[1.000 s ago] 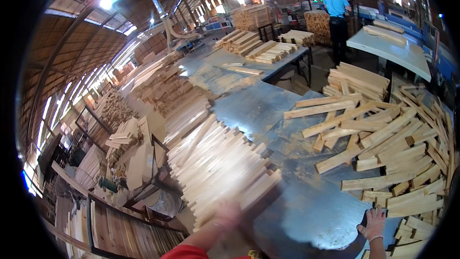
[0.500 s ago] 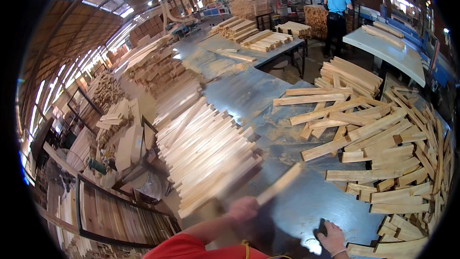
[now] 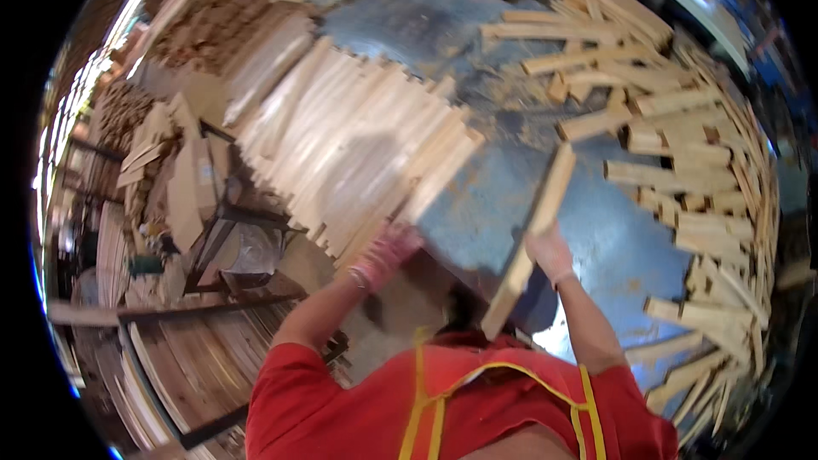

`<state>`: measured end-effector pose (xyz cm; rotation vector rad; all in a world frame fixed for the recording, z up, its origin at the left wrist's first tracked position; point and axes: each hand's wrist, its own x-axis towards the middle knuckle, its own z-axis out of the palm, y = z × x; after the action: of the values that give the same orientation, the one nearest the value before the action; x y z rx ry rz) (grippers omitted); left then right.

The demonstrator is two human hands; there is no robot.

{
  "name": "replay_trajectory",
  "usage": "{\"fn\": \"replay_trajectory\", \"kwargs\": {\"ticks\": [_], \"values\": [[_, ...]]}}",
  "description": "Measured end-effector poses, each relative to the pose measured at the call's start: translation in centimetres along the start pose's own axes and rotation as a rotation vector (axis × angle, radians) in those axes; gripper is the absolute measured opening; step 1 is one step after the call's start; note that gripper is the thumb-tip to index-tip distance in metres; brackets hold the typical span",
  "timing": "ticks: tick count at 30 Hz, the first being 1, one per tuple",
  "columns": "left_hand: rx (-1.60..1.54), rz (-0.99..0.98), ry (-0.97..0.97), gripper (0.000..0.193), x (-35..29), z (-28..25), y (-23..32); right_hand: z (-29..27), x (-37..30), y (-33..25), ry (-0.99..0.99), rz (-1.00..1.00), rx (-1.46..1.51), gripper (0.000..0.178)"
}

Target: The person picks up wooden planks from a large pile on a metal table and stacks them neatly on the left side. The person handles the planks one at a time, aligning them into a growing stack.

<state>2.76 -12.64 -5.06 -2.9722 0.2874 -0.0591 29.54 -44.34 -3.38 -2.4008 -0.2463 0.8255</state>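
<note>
Many pale wooden strips (image 3: pixel 341 136) lie side by side in a slanting row on the left of the metal table. At the row's near right corner, my left hand (image 3: pixel 388 257), in a pinkish glove, is closed at the near end of the outermost wooden strip (image 3: pixel 447 172); blur softens its fingers. My right hand (image 3: pixel 550 254) grips another wooden strip (image 3: pixel 552 192) around its middle. That strip is tilted, its far end over the table and its near end close to my chest.
A loose heap of wooden strips (image 3: pixel 682 149) covers the table's right side. Sawdust lies on the blue-grey metal tabletop (image 3: pixel 460 230). More stacked wood (image 3: pixel 204 34) stands at the far left. A dark metal frame (image 3: pixel 213 302) and cardboard (image 3: pixel 192 175) are at the left.
My view has tipped downward. My left hand has brought its strip to the row's right edge. My right hand, earlier low on the table at a dark object, now holds a strip.
</note>
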Motion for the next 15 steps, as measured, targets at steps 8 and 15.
{"fn": "replay_trajectory", "kwargs": {"ticks": [8,15], "values": [[-0.474,-0.456,0.198,0.048,1.1,-0.9,-1.7,4.2,0.7,-10.8,-0.264,0.081,0.245,0.075],[-0.278,-0.49,-0.268,0.057,5.6,-3.8,1.1,6.7,2.1,-11.0,-0.303,-0.396,0.154,0.062]]}}
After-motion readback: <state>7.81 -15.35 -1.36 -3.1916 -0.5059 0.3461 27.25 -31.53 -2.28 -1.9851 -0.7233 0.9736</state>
